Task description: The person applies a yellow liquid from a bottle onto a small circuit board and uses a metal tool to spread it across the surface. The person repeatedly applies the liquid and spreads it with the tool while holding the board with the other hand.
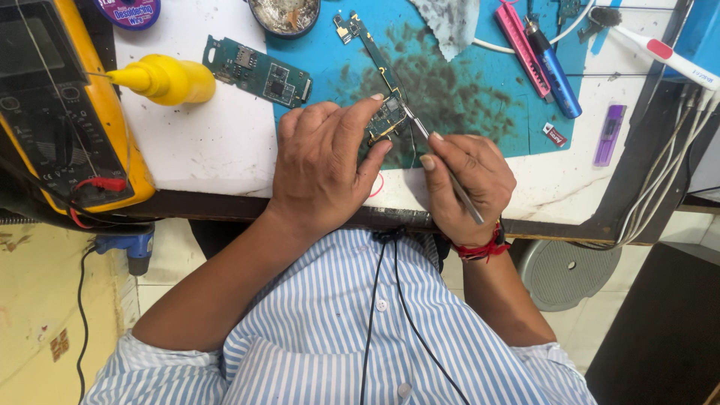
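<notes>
Currently our left hand (322, 169) pins the small circuit board (387, 120) to the blue mat (465, 97), fingers pressed together over it. Our right hand (469, 184) pinches metal tweezers (439, 157), tip touching the board; work appears midway, with nothing lifted off.

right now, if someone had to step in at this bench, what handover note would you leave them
Left hand: pressed down on a small circuit board, thumb and forefinger pinning it to the blue mat.
Right hand: holds metal tweezers like a pen, tip on the board's right edge.
Nearby: a second, larger board lies loose at the mat's left edge; a yellow squeeze bottle lies beside it; a yellow multimeter sits at far left.
Done: the small board is held steady and the tweezers are on it.
Left: whatever the tip is working on is too small to tell; nothing visibly lifted off yet.
</notes>
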